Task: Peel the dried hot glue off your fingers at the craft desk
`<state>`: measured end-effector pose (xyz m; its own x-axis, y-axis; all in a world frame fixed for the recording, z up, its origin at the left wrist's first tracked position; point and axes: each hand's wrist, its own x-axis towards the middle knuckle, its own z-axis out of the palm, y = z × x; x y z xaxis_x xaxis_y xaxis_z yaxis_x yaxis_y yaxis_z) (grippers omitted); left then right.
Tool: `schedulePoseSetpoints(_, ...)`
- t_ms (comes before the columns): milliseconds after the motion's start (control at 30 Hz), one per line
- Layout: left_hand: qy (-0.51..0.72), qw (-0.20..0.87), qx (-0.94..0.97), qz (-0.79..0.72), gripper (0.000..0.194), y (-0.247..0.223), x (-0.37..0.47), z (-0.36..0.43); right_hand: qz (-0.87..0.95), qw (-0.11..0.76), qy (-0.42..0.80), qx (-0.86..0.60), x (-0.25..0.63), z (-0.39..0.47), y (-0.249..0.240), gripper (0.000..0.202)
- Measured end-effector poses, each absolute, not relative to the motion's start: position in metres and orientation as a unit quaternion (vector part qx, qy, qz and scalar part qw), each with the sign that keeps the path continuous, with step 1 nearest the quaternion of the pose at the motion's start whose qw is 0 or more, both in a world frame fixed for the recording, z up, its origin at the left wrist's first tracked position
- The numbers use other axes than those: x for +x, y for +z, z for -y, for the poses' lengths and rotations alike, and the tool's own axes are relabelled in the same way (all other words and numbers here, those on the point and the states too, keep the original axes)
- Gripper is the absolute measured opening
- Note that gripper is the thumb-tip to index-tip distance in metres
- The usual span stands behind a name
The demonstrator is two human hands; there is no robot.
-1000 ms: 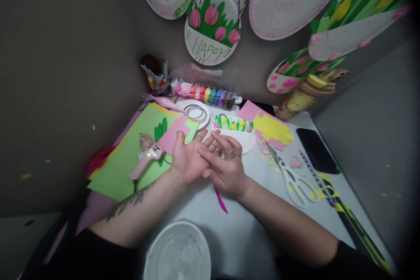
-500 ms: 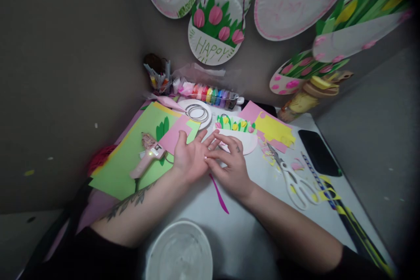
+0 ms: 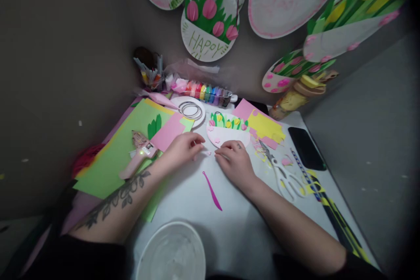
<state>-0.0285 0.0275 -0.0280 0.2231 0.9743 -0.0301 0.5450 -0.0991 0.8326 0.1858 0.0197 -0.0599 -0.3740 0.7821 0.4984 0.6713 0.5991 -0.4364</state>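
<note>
White card makes up the small plate lying on the table, with pink and yellow paper tulips along its far edge and small pink shapes on its left side. Nearer the person than the plate, the left hand is bent at the wrist with its fingertips drawn together; the right hand is just in front of the plate, fingers curled down. Tiny pale pink bits show in the gap between the hands, in front of the plate. Whether either hand grips one of them, I cannot tell at this size.

Shaping or sorting small pink pieces to decorate the plate seems to be the step in hand. That next move would call for a light fingertip pinch, a steady wrist and a clear view of the plate's white front, without knocking the tulips. The magenta modelling tool lies nearer the person than the plate, touched by neither hand; the glue gun lies left of the plate.
</note>
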Motion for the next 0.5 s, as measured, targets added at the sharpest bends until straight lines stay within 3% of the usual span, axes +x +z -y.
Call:
schedulePoseSetpoints(167,0.155,0.226,0.781,-0.562,0.033,-0.039,-0.013,-0.018,0.851,0.267,0.019,-0.452,0.180,-0.019,-0.072,0.013)
schedulePoseSetpoints(500,0.143,0.216,0.779,-0.571,0.036,-0.043,-0.008,-0.014,0.859,0.223,-0.039,-0.460,0.173,-0.020,-0.074,0.019)
